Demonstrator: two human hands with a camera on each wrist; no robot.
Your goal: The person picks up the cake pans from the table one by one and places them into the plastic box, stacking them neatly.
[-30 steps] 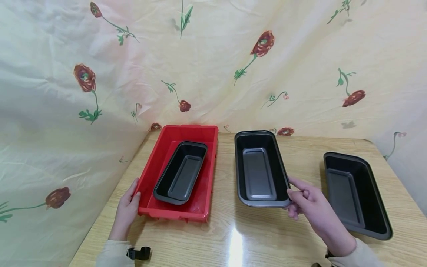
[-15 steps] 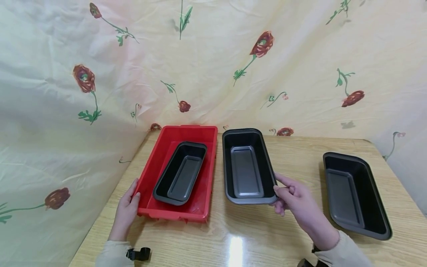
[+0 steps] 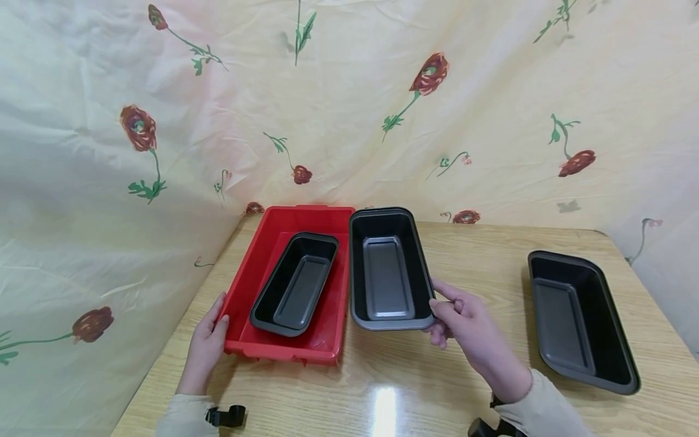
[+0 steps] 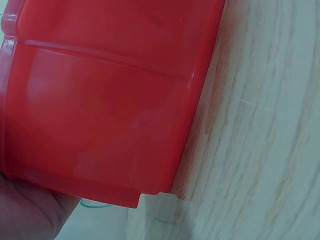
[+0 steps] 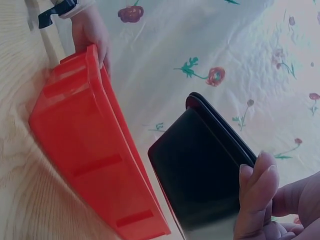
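A dark loaf pan [image 3: 389,273] hangs above the table, its left rim overlapping the right edge of a red plastic tray [image 3: 256,348] in the head view. My right hand [image 3: 469,331] pinches this pan by its near right corner, thumb on the rim and fingers beneath. In the right wrist view the pan's outer wall [image 5: 200,170] shows, tilted and raised beside the tray. My left hand [image 3: 205,340] grips the tray's near left rim. Inside the tray lies a smaller dark loaf pan [image 3: 297,291]. The left wrist view shows mostly the tray's red outer wall [image 4: 110,110].
Another dark loaf pan [image 3: 579,321] stands on the right side of the wooden table [image 3: 464,255]. A flower-patterned cloth [image 3: 349,109] hangs behind the table and along its left side. Each wrist wears a black strap with a small camera [image 3: 232,416].
My right hand has carried the held loaf pan leftward, from over the table to the red tray's right edge. My left hand and the tray have stayed where they were.
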